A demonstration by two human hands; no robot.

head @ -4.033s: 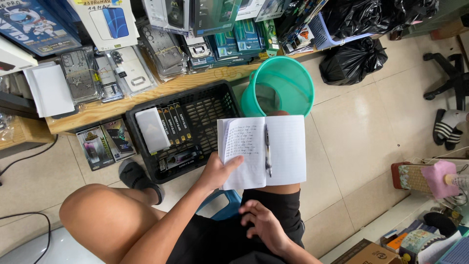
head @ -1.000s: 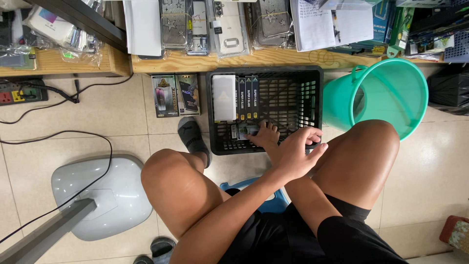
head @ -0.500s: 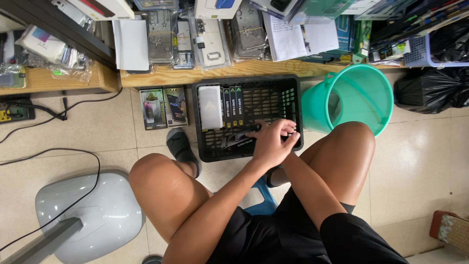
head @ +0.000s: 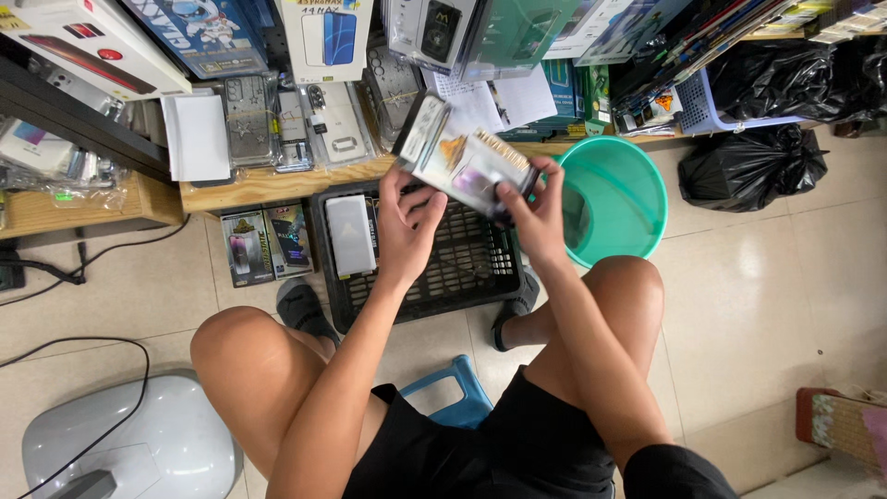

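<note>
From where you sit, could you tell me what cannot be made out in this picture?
Head view only:
- Crate contents: partly hidden by the hands and packets.
- Lower packets in the stack: covered by the top one and the left hand and right hand.
- Stool: mostly hidden by the legs.
- Grey base: cut off by the bottom edge.
- Bucket bottom: partly behind the right hand.

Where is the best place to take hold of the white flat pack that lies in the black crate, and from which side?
Probably the white flat pack is best gripped by its two long edges, coming straight down from above. It lies flat at the left end of the black crate, whose wall blocks a sideways approach. Both hands hold other packets above the crate.
</note>
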